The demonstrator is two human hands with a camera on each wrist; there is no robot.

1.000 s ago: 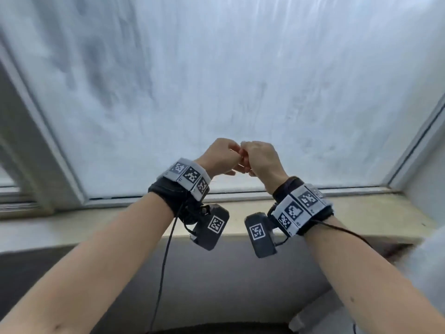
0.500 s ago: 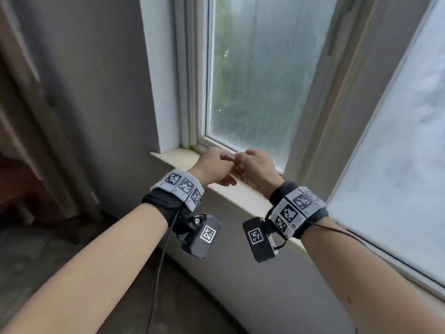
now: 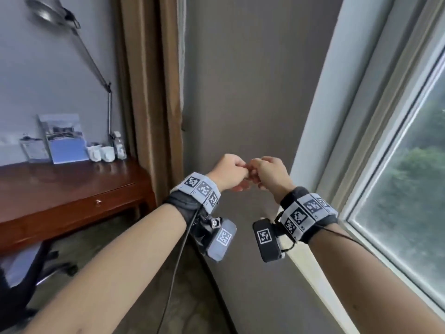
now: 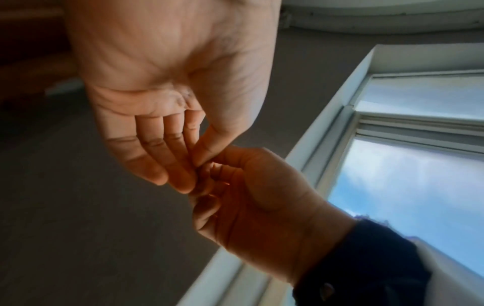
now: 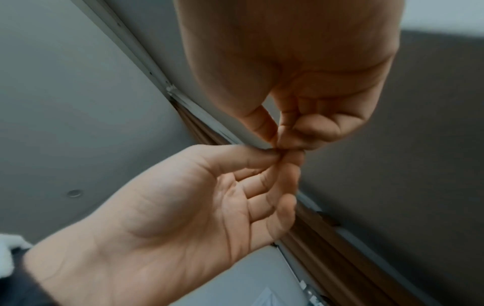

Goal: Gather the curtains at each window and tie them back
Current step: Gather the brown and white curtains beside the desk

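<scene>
A brown curtain hangs gathered and straight in the corner left of the grey wall, beyond my hands and untouched. The window runs along the right. My left hand and right hand are raised in front of the wall with curled fingers, their fingertips meeting. In the left wrist view, the left hand has its thumb against its index finger, and the right hand touches it from below. In the right wrist view, the right hand and left hand show nothing between the fingers.
A dark wooden desk stands at the left with a desk lamp, brochures and two white cups on it. An office chair sits below it. The white window sill runs under my right forearm.
The head view has swung left from the frosted pane to the wall, curtain and desk. Both hands stayed raised, fingertips together.
</scene>
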